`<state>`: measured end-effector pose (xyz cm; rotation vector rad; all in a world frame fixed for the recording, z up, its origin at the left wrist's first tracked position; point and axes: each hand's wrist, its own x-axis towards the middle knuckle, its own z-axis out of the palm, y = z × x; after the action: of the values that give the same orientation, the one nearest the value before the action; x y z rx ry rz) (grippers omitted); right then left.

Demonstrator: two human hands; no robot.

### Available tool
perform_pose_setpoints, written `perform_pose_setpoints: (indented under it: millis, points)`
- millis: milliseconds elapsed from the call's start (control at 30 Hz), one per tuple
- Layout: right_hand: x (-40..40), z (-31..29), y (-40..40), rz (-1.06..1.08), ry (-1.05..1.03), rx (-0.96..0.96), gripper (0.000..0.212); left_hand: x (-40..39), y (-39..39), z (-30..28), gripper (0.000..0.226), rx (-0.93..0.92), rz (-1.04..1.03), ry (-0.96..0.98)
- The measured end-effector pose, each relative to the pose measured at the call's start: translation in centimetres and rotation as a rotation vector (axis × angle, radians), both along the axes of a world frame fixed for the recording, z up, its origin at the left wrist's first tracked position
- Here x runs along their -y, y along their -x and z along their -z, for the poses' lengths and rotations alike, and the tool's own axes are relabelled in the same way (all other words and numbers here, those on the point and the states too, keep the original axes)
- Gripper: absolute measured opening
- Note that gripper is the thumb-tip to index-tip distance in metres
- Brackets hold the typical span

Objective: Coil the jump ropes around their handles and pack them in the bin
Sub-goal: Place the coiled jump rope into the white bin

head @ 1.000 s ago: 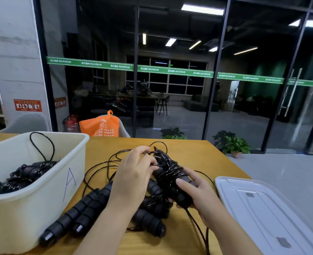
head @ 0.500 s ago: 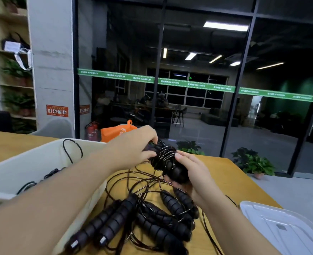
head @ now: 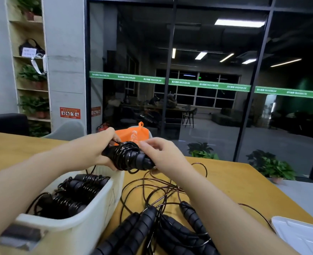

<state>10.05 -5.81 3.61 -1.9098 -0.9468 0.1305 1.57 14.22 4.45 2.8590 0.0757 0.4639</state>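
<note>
I hold the coiled jump rope (head: 128, 158), black foam handles wound in glossy cord, above the white bin (head: 89, 216). My left hand (head: 100, 148) grips one end; my right hand (head: 161, 153) pinches the other.

Bin (head: 89, 214) sits on table (head: 235, 181) at left, w/ coiled ropes (head: 74, 192) inside. Right of bin, on table: loose ropes (head: 161, 225), handles nearest the person, cords trailing toward far edge. Lid (head: 303, 234) lies on table at far right, near corner. Above bin's far end, both hands hold wrapped bundle (head: 128, 158) in the air: left hand (head: 100, 146) on its left end, right hand (head: 161, 153) on its right end. Bag (head: 131, 135) behind bundle, beyond table. Shelf (head: 30, 70) far left, against wall.
</note>
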Motion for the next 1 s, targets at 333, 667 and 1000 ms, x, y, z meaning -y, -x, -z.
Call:
perform_pose_setpoints:
  millis: [333,667,1000]
  points:
    - [-6.5,1.3,-0.3,0.005,0.144,0.374,0.039,-6.1,0.2,1.1,0.08,0.132,-0.127,0.161]
    - [-7.9,2.4,-1.7,0.065,-0.165,-0.05,0.032,-9.6,-0.4,5.0,0.053,-0.06,-0.321,0.105]
    - [-9.6,0.2,0.4,0.012,0.298,0.442,0.034,-10.3,-0.9,5.2,0.042,0.015,-0.42,0.166]
